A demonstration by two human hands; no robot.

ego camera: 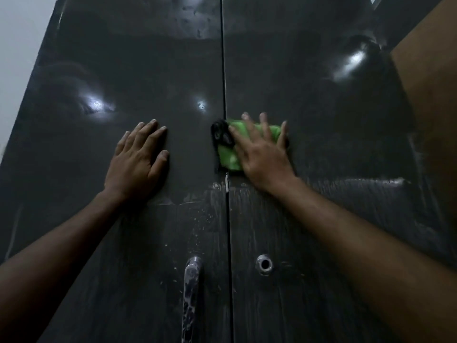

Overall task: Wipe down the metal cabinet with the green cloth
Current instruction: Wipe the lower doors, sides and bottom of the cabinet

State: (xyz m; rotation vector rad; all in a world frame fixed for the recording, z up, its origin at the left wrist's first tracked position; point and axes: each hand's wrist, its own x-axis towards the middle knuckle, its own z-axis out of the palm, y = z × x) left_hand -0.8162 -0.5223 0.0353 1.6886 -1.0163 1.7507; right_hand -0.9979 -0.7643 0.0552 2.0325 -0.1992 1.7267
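Observation:
A dark grey metal cabinet (138, 78) with two doors fills the view, split by a vertical seam down the middle. My right hand (262, 152) lies flat with spread fingers on the green cloth (228, 158), pressing it against the right door next to the seam. A small black fitting (220, 132) sits at the seam, touching the cloth's left edge. My left hand (139, 157) rests flat on the left door, fingers together, holding nothing. Below both hands the doors show pale streaks and specks.
A metal handle (191, 288) hangs on the left door near the bottom. A round keyhole (264, 264) is on the right door. A white wall (17, 58) stands at the left, and a brown panel (430, 82) at the right.

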